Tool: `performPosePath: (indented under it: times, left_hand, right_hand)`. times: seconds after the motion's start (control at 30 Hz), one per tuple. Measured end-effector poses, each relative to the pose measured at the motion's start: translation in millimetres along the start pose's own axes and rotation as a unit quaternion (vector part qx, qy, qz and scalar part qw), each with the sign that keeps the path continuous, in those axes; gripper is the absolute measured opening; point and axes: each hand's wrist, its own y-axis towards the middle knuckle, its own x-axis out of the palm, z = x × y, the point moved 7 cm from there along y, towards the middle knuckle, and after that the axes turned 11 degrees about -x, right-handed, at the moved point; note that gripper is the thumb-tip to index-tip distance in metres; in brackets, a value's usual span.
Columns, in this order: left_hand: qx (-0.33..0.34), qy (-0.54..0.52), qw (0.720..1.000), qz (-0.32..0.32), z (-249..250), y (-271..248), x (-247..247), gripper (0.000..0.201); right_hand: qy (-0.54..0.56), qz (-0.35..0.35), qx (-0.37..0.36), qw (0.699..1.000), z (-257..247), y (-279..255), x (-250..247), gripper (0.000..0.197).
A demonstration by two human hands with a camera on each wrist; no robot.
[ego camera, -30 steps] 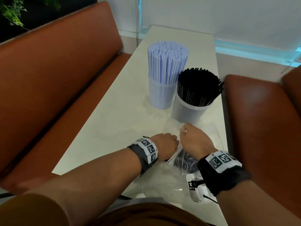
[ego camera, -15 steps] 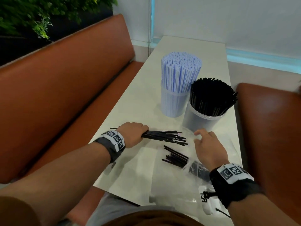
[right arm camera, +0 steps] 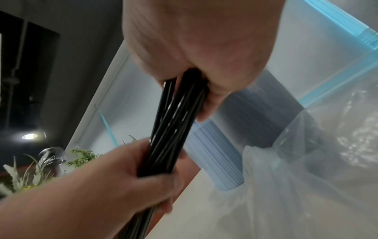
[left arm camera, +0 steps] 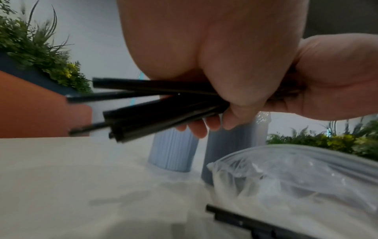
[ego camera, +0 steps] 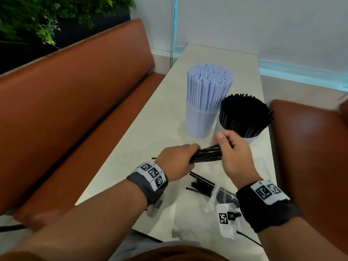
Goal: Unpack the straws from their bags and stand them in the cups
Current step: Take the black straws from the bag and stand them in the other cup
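Note:
A bundle of black straws (ego camera: 206,155) (left arm camera: 163,111) (right arm camera: 175,129) is held level above the table by both hands. My left hand (ego camera: 177,161) (right arm camera: 131,181) grips its left end, my right hand (ego camera: 232,147) (left arm camera: 306,84) grips its right end. Several more black straws (ego camera: 200,186) lie loose on the table by the mouth of a clear plastic bag (ego camera: 222,196) (left arm camera: 296,177). Behind stand two translucent cups: one packed with pale blue straws (ego camera: 208,91), one with black straws (ego camera: 244,113).
The narrow pale table (ego camera: 150,129) runs between two brown leather benches (ego camera: 66,110) (ego camera: 310,147). A flat clear bag (ego camera: 197,223) lies at the near table edge. Green plants (ego camera: 47,16) stand behind the left bench.
My left hand pulled a bundle of black straws out of the bag onto the table, then lifted it. My right hand let go of the bag and now grips the bundle's other end.

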Motion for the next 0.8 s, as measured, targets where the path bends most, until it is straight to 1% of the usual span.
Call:
performPosePath:
  times: [0.03, 0.07, 0.17, 0.27, 0.3, 0.33, 0.37, 0.4, 0.43, 0.5, 0.57, 0.6, 0.63, 0.67, 0.7, 0.73, 0.77, 0.8]
  left_hand:
    - [0.000, -0.001, 1.000, 0.013, 6.8, 3.0, -3.9, 0.035]
    - [0.002, -0.003, 1.000, 0.027, 13.9, 5.3, -7.9, 0.035]
    - [0.019, -0.003, 0.999, 0.040, 36.5, 8.2, -12.5, 0.034]
    - [0.024, 0.008, 0.999, 0.037, 40.0, 11.0, -12.0, 0.027]
    - [0.021, 0.015, 0.999, 0.038, 37.8, 12.2, -12.6, 0.028]
    - [0.015, 0.019, 0.999, 0.037, 35.9, 13.3, -13.1, 0.030]
    - [0.011, 0.022, 0.999, 0.034, 35.2, 14.1, -13.6, 0.034]
    - [0.010, 0.020, 0.999, 0.029, 35.4, 14.6, -14.0, 0.036]
    - [0.011, 0.013, 0.999, 0.027, 36.1, 14.5, -15.3, 0.036]
    - [0.012, -0.030, 0.999, 0.043, 33.7, 15.9, -25.3, 0.031]
    - [-0.016, -0.137, 0.988, 0.063, 25.7, 18.9, -42.5, 0.027]
    - [-0.041, -0.224, 0.971, 0.071, 22.5, 20.8, -51.2, 0.025]
    - [-0.064, -0.329, 0.939, 0.082, 21.4, 23.1, -59.2, 0.021]
    - [-0.079, -0.438, 0.891, 0.095, 23.1, 25.0, -66.9, 0.017]
    - [-0.082, -0.542, 0.830, 0.106, 27.1, 27.0, -74.7, 0.016]
    - [-0.075, -0.632, 0.763, 0.114, 31.5, 30.1, -81.8, 0.017]
    - [-0.064, -0.707, 0.695, 0.118, 35.1, 34.0, -87.7, 0.019]
    - [-0.052, -0.763, 0.633, 0.119, 38.4, 37.9, -92.4, 0.019]
  right_hand:
    - [-0.004, 0.032, -0.013, 0.999, -1.3, 1.2, -7.0, 0.015]
    - [-0.017, 0.043, -0.015, 0.999, -1.3, 1.7, -10.2, 0.015]
    - [-0.065, -0.007, 0.011, 0.998, 3.8, 0.1, -3.7, 0.029]
    - [-0.101, 0.036, -0.015, 0.994, -3.1, 1.1, -16.3, 0.028]
    - [-0.105, 0.011, -0.010, 0.994, -3.1, 1.7, -15.0, 0.027]
    - [-0.102, -0.037, 0.007, 0.994, -1.7, 1.3, -8.7, 0.031]
    - [-0.088, -0.081, 0.023, 0.993, -0.3, -0.1, -1.6, 0.035]
    - [-0.062, -0.099, 0.034, 0.993, -0.8, -0.8, 2.7, 0.039]
    - [-0.023, -0.085, 0.043, 0.995, -2.2, -0.5, 2.5, 0.039]
    - [0.091, -0.012, 0.080, 0.993, -2.2, 0.5, -2.7, 0.035]
    - [0.192, 0.043, 0.124, 0.973, 4.6, 1.0, -6.6, 0.038]
    - [0.222, 0.057, 0.149, 0.962, 8.7, 0.5, -7.4, 0.042]
    - [0.242, 0.067, 0.176, 0.952, 12.6, -1.0, -7.5, 0.047]
    - [0.255, 0.071, 0.204, 0.942, 15.9, -3.3, -6.0, 0.052]
    - [0.263, 0.070, 0.234, 0.933, 19.8, -6.5, -3.6, 0.057]
    - [0.268, 0.061, 0.262, 0.925, 23.9, -10.1, -0.2, 0.062]
    - [0.275, 0.049, 0.286, 0.917, 27.1, -14.2, 3.0, 0.066]
    - [0.287, 0.039, 0.302, 0.908, 29.1, -17.2, 6.2, 0.071]
